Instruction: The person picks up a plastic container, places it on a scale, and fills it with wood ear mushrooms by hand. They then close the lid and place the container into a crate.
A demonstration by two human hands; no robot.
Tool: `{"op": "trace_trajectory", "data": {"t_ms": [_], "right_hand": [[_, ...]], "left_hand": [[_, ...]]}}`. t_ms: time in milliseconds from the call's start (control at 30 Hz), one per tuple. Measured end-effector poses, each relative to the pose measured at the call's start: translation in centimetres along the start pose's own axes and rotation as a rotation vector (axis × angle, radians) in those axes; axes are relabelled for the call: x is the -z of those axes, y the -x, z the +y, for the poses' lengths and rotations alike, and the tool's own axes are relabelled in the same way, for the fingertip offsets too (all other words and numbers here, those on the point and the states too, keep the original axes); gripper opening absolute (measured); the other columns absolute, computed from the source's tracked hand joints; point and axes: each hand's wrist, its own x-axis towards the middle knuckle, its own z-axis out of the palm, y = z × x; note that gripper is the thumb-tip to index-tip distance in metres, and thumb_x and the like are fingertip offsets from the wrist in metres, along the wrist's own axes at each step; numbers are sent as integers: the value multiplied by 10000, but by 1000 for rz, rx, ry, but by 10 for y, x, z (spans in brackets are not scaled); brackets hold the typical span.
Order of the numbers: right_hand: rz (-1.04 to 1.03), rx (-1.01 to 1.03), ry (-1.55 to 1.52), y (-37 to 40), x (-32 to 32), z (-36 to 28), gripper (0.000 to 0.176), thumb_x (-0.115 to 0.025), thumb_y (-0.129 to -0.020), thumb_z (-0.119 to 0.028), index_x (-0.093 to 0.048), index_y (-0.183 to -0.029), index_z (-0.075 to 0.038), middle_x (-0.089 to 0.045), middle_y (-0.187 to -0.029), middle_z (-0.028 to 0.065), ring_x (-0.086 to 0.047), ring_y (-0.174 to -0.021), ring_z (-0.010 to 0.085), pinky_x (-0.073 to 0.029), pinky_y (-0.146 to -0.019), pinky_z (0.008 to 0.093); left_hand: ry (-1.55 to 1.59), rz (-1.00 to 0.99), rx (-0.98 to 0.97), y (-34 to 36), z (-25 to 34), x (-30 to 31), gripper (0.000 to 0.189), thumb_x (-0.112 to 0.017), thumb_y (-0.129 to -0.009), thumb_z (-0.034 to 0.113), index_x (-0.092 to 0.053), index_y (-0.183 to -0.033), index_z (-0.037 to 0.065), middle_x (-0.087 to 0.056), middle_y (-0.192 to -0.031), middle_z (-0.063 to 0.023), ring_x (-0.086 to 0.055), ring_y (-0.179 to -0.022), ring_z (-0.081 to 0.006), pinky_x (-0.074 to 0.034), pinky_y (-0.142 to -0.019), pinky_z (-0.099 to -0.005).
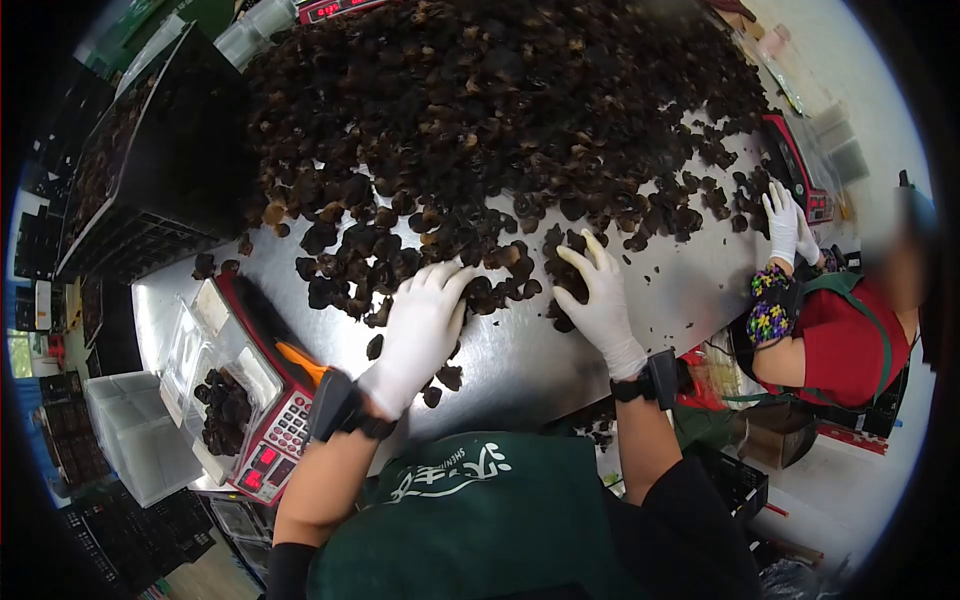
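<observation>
A broad heap of dark brown wood ear mushrooms (480, 110) covers the back of the metal table (530, 360). My left hand (422, 325), in a white glove, lies palm down at the front edge of the loose pieces, fingers stretched out and touching some. To its right, my gloved right hand (603, 305) has its thumb and fingers apart, with a few mushrooms (562, 262) in the gap beside them. Its fingertips reach the heap's edge; I see no firm grip. Whatever lies under either palm is hidden.
On the left, a red scale (265, 440) carries a clear container with mushrooms (226, 410). Stacked clear containers (140, 435) and a black crate (150, 160) stand nearby. At right, a co-worker's gloved hands (785, 225) are beside another red scale (800, 165).
</observation>
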Motion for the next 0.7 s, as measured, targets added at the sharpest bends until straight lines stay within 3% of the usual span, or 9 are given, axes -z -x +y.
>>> {"op": "trace_trajectory", "data": {"t_ms": [100, 167, 233, 267, 400, 500, 567, 633, 700], "right_hand": [[-22, 9, -73, 12, -5, 1, 491, -735, -759, -195, -647, -1239, -150, -426, -1472, 201, -454, -1283, 376, -377, -1087, 445], [-109, 51, -123, 18, 1, -7, 416, -738, -758, -158, -686, -1170, -138, -437, -1461, 203, -459, -1280, 373, -371, -1090, 447], [-38, 21, -213, 19, 3, -9, 365, -739, -757, -135, -708, -1121, -134, -457, -1446, 190, -465, -1274, 357, -368, -1090, 444], [-1, 6, -257, 19, 5, -10, 340, -740, -757, -123, -718, -1096, -132, -467, -1438, 183, -468, -1271, 349, -367, -1091, 443], [134, 117, -26, 11, 15, -23, 330, -745, -718, -105, -727, -1045, -149, -579, -1307, 104, -533, -1179, 299, -414, -1004, 420], [22, 316, 115, 1, -6, -49, 285, -699, -756, -133, -709, -1037, -179, -618, -1230, 25, -557, -1112, 233, -394, -959, 414], [-24, 428, 202, -2, -41, -44, 227, -602, -812, -158, -698, -1017, -132, -625, -1210, 17, -541, -1147, 228, -350, -1032, 442], [-108, 445, 271, -8, -52, -43, 236, -631, -813, -167, -687, -1040, -132, -614, -1221, 30, -530, -1169, 236, -323, -1076, 477], [-38, 456, 96, -9, -41, -60, 280, -659, -808, -184, -678, -1082, -132, -603, -1229, 45, -530, -1167, 239, -313, -1091, 488]], "left_hand": [[-20, -2, -48, -44, -4, -36, 401, -597, -837, 32, -596, -1236, 67, -605, -1240, -111, -586, -1065, -295, -494, -893, -378], [-143, -82, -113, -58, -11, -52, 369, -636, -816, 48, -620, -1184, 80, -622, -1150, -98, -592, -996, -284, -505, -851, -374], [-225, -207, -64, -59, -20, -54, 315, -683, -781, 72, -649, -1094, 91, -618, -1033, -85, -597, -957, -276, -510, -820, -372], [-201, -149, -57, -56, -24, -52, 249, -713, -754, 90, -669, -998, 108, -602, -950, -73, -603, -949, -273, -514, -796, -377], [-169, -7, 30, -38, -33, -32, 97, -646, -802, 113, -637, -898, 104, -586, -862, -61, -632, -835, -261, -524, -705, -385], [-124, 49, 95, -25, -32, -19, 121, -685, -794, 86, -631, -898, 115, -597, -869, -57, -635, -821, -261, -515, -697, -379], [-13, 117, 152, -16, -31, -17, 135, -702, -794, 44, -631, -902, 87, -610, -859, -52, -620, -741, -224, -500, -651, -335], [80, 174, 210, -4, -28, -12, 145, -712, -797, 9, -629, -902, 63, -622, -857, -51, -604, -688, -190, -487, -621, -301], [152, 224, 273, 9, -21, -5, 149, -716, -801, -19, -624, -899, 43, -632, -863, -52, -588, -664, -160, -477, -609, -274]]}}
